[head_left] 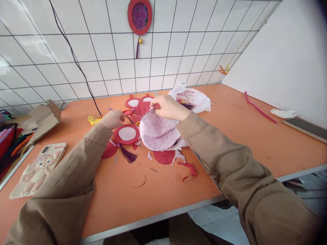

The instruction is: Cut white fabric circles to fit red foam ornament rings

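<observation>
My right hand (pixel 166 106) pinches the upper edge of a pale pink round cloth (pixel 159 132) printed with dark flower outlines, which hangs tilted over the table. A red piece shows at these fingertips. To the left, my left hand (pixel 114 119) has its fingers curled down over the cluttered pieces; whatever they hold is hidden. Just below it lies a red ring with a white centre (pixel 127 134), beside a dark purple tassel (pixel 128 154). More red rings with white centres (pixel 133 103) lie behind. A yellow tool (pixel 93 120), partly covered by my left hand, sits close to a black cord.
A phone in a bear-figure case (pixel 41 166) lies left, near a cardboard box (pixel 46 119). Red scraps (pixel 189 169) lie in front, with a white plastic bag (pixel 196 100) behind. Another phone (pixel 306 127) lies far right. A red round ornament (pixel 140 17) hangs on the tiled wall.
</observation>
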Motion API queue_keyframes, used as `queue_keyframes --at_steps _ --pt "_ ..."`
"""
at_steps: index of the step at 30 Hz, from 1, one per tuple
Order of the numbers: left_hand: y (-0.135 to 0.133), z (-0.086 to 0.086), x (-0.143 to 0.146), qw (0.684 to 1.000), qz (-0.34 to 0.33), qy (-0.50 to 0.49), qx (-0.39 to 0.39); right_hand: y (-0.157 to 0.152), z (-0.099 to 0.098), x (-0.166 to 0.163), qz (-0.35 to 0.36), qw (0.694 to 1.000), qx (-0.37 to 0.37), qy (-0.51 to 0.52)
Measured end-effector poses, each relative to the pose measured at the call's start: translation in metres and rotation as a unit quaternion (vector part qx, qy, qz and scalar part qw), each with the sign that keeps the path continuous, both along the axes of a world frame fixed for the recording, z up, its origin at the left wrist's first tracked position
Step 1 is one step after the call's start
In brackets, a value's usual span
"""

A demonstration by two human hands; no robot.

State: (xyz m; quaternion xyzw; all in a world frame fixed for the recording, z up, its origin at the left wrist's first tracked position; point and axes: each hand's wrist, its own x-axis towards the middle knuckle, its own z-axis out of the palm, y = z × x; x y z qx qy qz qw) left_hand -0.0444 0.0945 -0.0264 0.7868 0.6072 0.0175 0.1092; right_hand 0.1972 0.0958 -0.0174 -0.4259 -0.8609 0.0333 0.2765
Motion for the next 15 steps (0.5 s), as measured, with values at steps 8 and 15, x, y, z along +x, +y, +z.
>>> queue_keyframes --at_steps 8,15 --pt "-0.047 0.036 0.047 0.944 0.009 -0.309 -0.118 -0.01 0.011 -0.003 -0.039 0.998 0.001 0.039" --pt "-0.032 0.034 0.03 0.91 0.065 -0.388 -0.13 -0.012 0.019 0.001 -0.153 0.984 0.045 -0.083"
